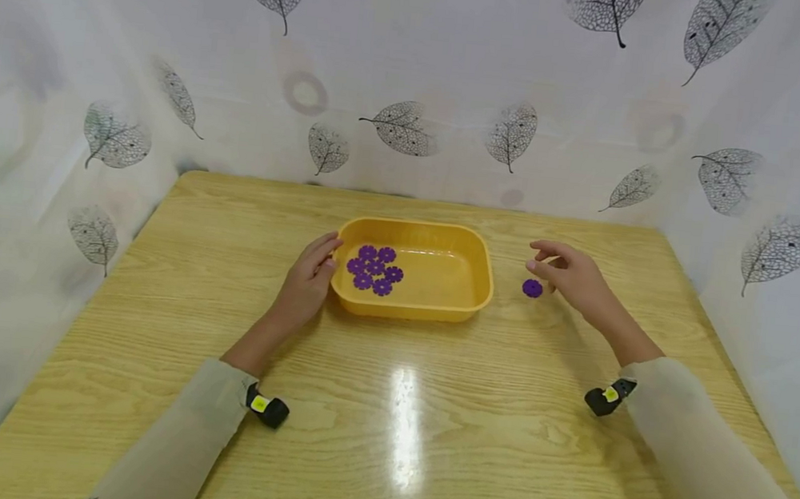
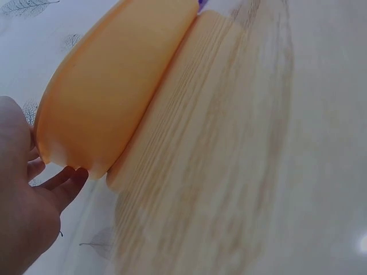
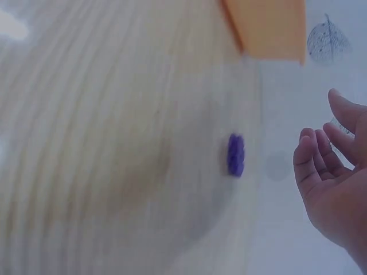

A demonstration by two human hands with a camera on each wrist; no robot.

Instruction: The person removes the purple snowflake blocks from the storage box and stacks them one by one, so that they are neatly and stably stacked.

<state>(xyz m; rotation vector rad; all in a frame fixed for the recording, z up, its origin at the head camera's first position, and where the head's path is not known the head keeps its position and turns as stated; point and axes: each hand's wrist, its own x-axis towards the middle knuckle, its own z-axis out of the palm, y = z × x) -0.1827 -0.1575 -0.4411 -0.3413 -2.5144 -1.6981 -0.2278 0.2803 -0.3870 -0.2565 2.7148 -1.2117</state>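
A yellow plastic basin (image 1: 430,313) stands on the wooden table. Several flat purple notched discs, shaped like flowers (image 1: 382,286), lie spread over its left half. My left hand (image 1: 304,288) rests at the basin's left end, its fingertips at the rim; in the left wrist view, fingers (image 2: 71,186) touch the basin's outer wall. To the right of the basin sits another purple notched disc (image 1: 532,288), thick as a small stack in the right wrist view. My right hand (image 1: 571,278) hovers just above and beside it, fingers loosely bent, nothing between them.
The pale wood table (image 1: 385,409) reaches to a white curtain (image 1: 433,52) printed with dark leaves, at the back and both sides. A black band with a small camera is on each wrist, the left camera (image 1: 272,411) and the right camera (image 1: 602,399).
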